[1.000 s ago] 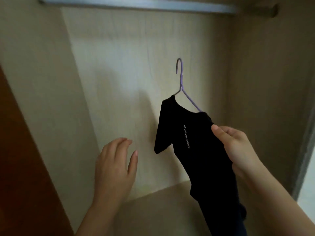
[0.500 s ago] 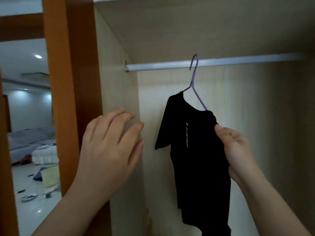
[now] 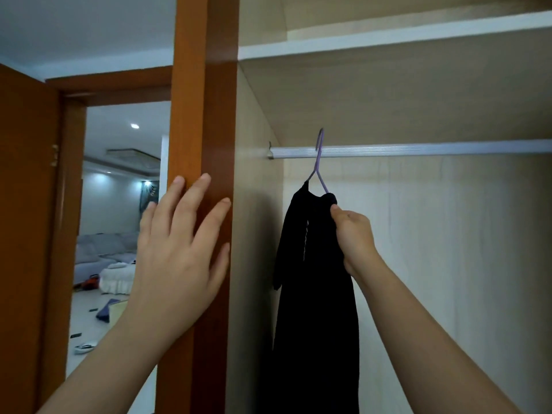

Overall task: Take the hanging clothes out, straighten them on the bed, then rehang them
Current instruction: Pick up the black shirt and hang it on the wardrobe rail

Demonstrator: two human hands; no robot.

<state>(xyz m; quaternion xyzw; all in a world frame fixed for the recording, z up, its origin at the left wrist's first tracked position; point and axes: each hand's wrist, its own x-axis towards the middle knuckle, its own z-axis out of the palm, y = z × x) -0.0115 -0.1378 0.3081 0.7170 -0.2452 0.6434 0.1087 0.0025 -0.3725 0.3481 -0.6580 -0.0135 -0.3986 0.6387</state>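
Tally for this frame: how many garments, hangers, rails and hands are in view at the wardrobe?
black garment: 1
purple hanger: 1
metal rail: 1
hands: 2 (left hand, right hand)
Total: 5

hanger (image 3: 319,162) on rail (image 3: 418,149) | shirt (image 3: 313,294) on hanger | wardrobe post (image 3: 206,115) left of shirt
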